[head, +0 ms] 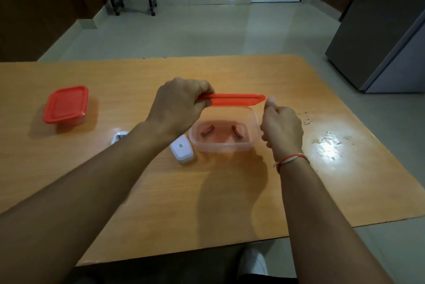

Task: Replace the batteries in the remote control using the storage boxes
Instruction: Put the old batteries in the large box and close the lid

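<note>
A wooden table [161, 191] stands on a pale tiled floor [207, 35], a grey cabinet [379, 37] to the right. The left hand [178, 105] grips a red lid [232, 99] above the clear box [224, 132]. The right hand [281, 127] is curled, thumb at the lid's far tip. Two batteries [207, 131] lie below the fingers; the remote [181, 149] sits beside the box.

Worktop [161, 191]: wood-grain laminate, smooth, semi-gloss w/ bright glare patch at right. Open box [226, 145]: clear plastic, slightly frosted. Lid [232, 99]: red plastic, smooth, low sheen. Closed box [66, 104] at left: same clear plastic w/ red plastic lid. Remote [181, 149]: white plastic, smooth, satin. Batteries [207, 131]: red glossy wrap. Floor [207, 30]: polished, reflective tile.
</note>
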